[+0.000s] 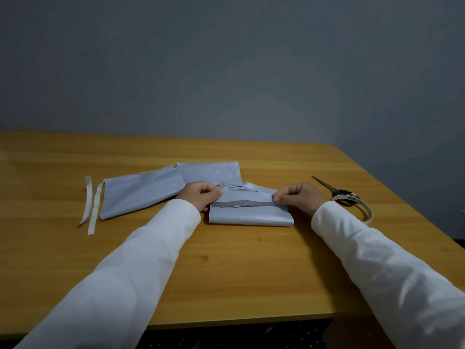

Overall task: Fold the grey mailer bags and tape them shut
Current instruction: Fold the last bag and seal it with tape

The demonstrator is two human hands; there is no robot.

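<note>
Hands pinch the folded grey mailer bag (251,212) at mid-table, left hand (200,196) and right hand (298,197) each clamped on a flap end; pulling evenly outward before pressing down would likely seat the adhesive strip (242,204) flat.

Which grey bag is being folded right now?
On the wooden table, find the two white-sleeved arms. Between the left hand and right hand lies a folded grey plastic mailer bag. Unlike its neighbours, it has a dark strip across it.
</note>
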